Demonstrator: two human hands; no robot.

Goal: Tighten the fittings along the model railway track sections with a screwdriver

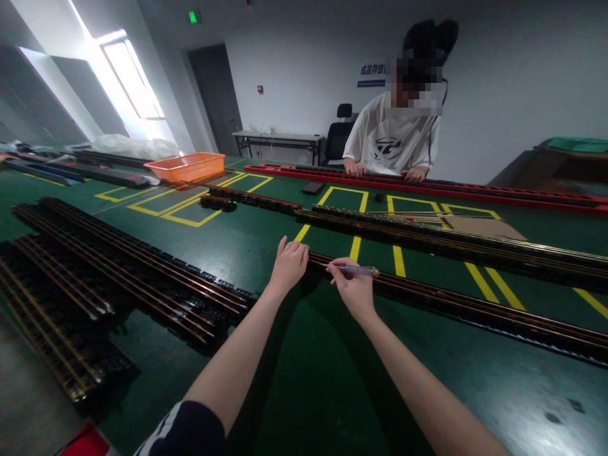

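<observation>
A long dark rail [456, 304] with copper-coloured strips lies in front of me and runs off to the right. My left hand [289, 265] is closed over its left end, with the fingertips curled on the far side. In my right hand [355, 292] is a slim screwdriver [357, 270] with a translucent purplish handle, pinched between thumb and fingers. Its thin tip points left towards the rail, close to my left hand. Whether the tip touches the rail I cannot tell.
Several similar rails [128, 259] lie stacked at left. Further back are more rails [427, 231], a flat cardboard piece [484, 227] and an orange basket [190, 168]. Across the green table [304, 373], a co-worker [392, 139] has both hands at a long red tray [536, 195].
</observation>
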